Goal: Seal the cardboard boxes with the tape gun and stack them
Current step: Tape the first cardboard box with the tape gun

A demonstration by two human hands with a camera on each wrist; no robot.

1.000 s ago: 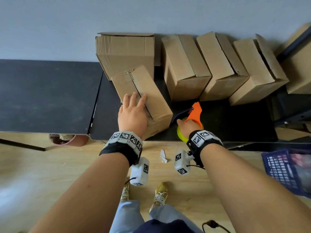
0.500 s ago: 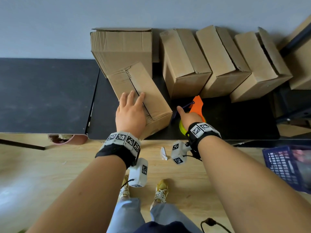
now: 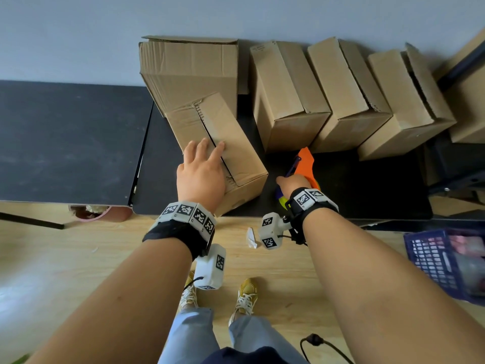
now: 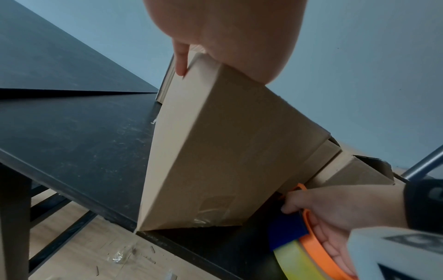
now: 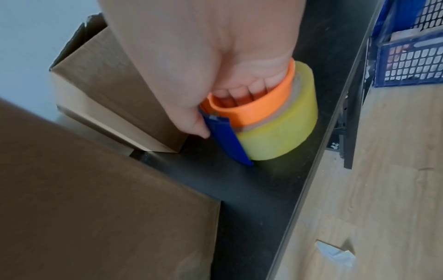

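Black tabletop against a pale grey wall, above a light wood floor. At the near edge lies the small brown cardboard box, set askew with its top flaps closed but the centre seam untaped; one near corner sits at the table's lip. The left hand rests flat on the lid, fingers straight, pressing the flaps down. Just right of the box, the right hand has its fingers curled inside the orange core of the orange-and-blue tape gun, which carries a yellowish roll and stands on the table. Behind, a larger box and a row of leaning cartons line the wall. Risks (judged): the flaps may spring apart if pressure eases; the box could slide off the edge under the gun's drag; a skewed start would miss the seam.
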